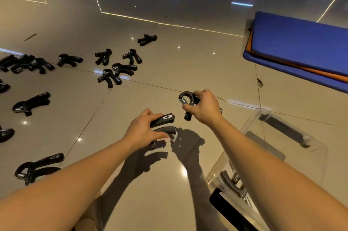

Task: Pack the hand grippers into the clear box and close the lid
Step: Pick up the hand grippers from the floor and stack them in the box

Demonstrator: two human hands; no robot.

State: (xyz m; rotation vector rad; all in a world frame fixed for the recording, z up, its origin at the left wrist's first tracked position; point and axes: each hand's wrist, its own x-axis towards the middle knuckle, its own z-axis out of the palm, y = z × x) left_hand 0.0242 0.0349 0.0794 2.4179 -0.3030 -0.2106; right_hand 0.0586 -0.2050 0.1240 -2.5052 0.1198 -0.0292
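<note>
Tiled floor (188, 57), glossy and glary. The left hand (144, 131) curls round one hand gripper (164, 123), its handles pointing right and its shadow on the tiles below. The right hand (206, 107) is clamped on a second gripper (188, 100). Only the hook and spring show; the rest sits behind the fingers.

The clear box (251, 123) stands at the floor's near right, crossed by the right forearm. A packed gripper (228, 181) lies inside at the near end, blurred through the wall. Bare floor lies between the hands and the box.

Loose grippers (116, 72) scatter over the left half, several cut by the frame edge. A blue mat (301, 46) lies at far right.
</note>
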